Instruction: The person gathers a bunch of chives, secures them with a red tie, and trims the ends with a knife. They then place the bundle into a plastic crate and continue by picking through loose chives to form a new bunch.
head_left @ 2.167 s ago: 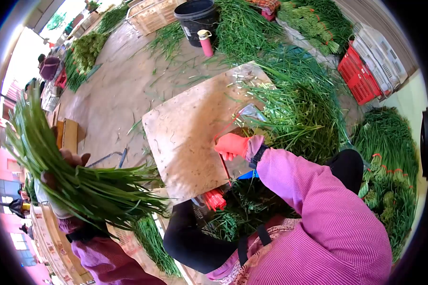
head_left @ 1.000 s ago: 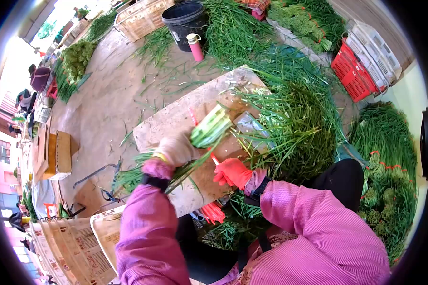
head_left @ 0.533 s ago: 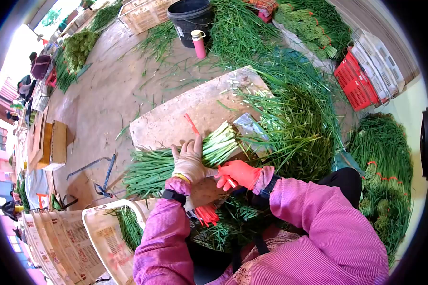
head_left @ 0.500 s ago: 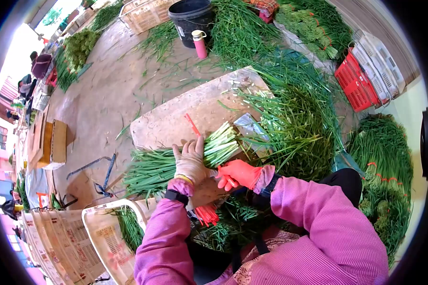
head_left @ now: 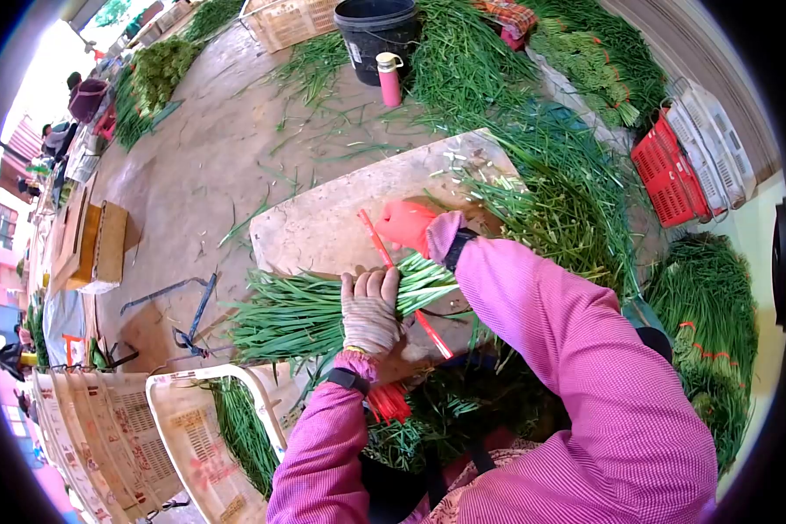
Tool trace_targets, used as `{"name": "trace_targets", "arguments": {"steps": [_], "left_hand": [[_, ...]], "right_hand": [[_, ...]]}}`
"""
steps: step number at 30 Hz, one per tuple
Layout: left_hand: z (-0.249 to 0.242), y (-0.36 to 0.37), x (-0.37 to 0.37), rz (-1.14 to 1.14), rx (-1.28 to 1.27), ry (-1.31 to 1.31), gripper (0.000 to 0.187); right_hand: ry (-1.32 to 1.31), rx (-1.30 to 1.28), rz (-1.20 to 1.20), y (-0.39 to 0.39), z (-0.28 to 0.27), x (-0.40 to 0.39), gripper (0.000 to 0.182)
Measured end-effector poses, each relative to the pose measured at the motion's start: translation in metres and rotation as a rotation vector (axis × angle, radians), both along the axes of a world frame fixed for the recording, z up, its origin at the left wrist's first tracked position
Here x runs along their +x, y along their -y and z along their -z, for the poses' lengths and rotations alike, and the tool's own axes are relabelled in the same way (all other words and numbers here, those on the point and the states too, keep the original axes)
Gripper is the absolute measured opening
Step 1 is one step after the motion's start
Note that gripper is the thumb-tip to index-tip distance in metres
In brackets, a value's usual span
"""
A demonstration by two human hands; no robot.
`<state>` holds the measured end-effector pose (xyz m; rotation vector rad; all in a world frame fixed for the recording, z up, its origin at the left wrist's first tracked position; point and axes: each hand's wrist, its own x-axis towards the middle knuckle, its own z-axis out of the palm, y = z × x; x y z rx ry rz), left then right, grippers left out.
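Observation:
A bundle of long green chives [head_left: 301,307] lies across the near edge of a worn board [head_left: 323,223], pale stem ends to the right. My left hand [head_left: 368,306], in a whitish knitted glove, is closed over the bundle and presses it down. A red tie strip [head_left: 431,334] runs under the bundle, sticking out on both sides. My right hand [head_left: 408,225], in a red glove, is beyond the bundle, its fingers closed at the strip's far end; the fingertips are partly hidden. More red strips [head_left: 388,403] lie below my left wrist.
Loose chives [head_left: 576,210] are heaped at the board's right. A pink bottle [head_left: 389,80] stands by a black bucket [head_left: 377,39]. A red crate [head_left: 670,166] is at the right, a pale crate [head_left: 205,445] at lower left. Cardboard boxes [head_left: 105,249] and people are farther left.
My right hand has moved from the near side of the bundle, up over it, to the strip's far end. The strip's near end now lies free. My left hand stays on the bundle.

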<state>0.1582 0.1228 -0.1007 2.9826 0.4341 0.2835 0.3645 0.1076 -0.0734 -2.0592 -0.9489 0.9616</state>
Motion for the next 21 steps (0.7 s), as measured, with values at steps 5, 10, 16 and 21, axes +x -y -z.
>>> {"name": "trace_targets", "arguments": {"steps": [5,10,16,21], "left_hand": [[0.002,0.0,0.001,-0.006,0.0,0.033,0.086],[0.006,0.0,0.001,-0.009,0.022,0.048,0.086],[0.003,0.0,0.003,-0.01,0.028,0.027,0.081],[0.007,-0.002,0.004,-0.011,0.013,0.037,0.079]], "right_hand": [[-0.291,0.013,-0.143,-0.018,0.022,-0.002,0.031],[-0.393,0.028,-0.299,-0.004,0.006,0.003,0.024],[0.123,0.096,-0.474,0.012,-0.026,-0.007,0.028],[0.6,0.248,-0.508,0.012,-0.013,-0.015,0.02]]}}
